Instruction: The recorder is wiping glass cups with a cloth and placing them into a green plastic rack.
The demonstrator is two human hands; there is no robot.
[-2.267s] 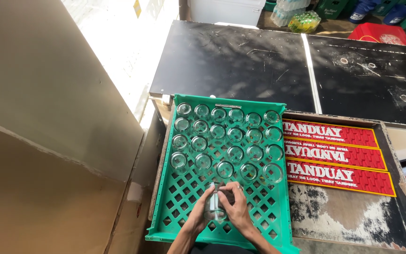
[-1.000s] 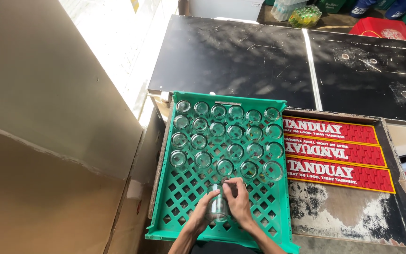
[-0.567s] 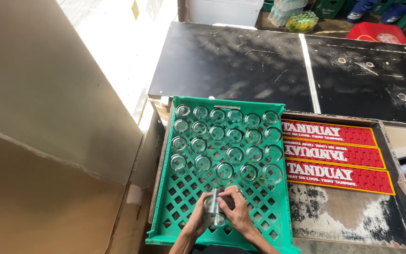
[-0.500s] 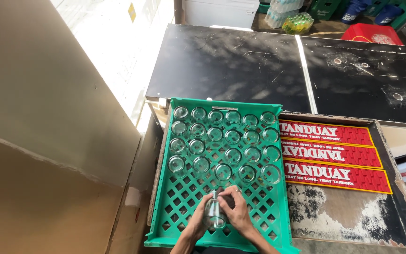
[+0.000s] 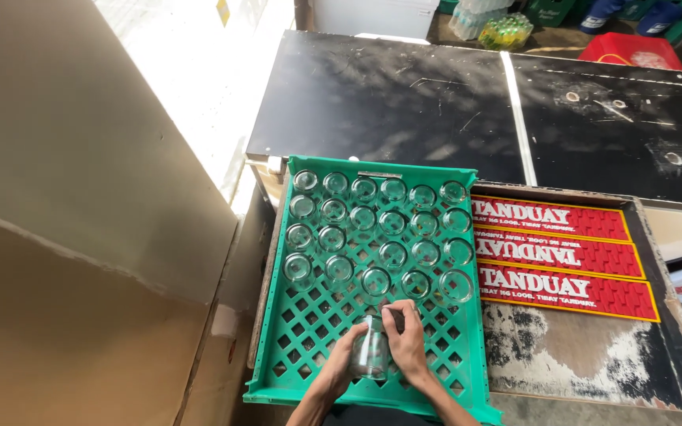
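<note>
Step in hand: I held one clear drinking glass (image 5: pixel 369 356) between both hands, tilted over the bare near part of the green lattice tray (image 5: pixel 309 347); I judged I was turning or checking it rather than setting it down.
Left hand: my left hand (image 5: pixel 344 364) cupped the glass from its 9 o'clock side, fingers curled partly round the wall and closed on it.
Right hand: my right hand (image 5: pixel 406 344) wrapped the glass from 3 o'clock, fingers (image 5: pixel 394 315) bent over the rim end, firmly closed on it.
Where the glass was: above the tray's 6 o'clock end, just beside the nearest row of glasses and apart from them; I could not tell whether its base touched the lattice.
Next move, as I judged it: a steady two-handed grip and a free cell at the 6 o'clock side of the filled rows, lowering without knocking the neighbours.
Tray contents: rows of clear glasses (image 5: pixel 379 229) stood upright and close-packed from 12 o'clock down to about the middle; the near third showed only open lattice.
Beside the tray: at 3 o'clock lay three red rubber bar mats (image 5: pixel 562 256) on a worn dark table (image 5: pixel 562 363).
Beyond: at 12 o'clock sat a black chest lid (image 5: pixel 388 95).
</note>
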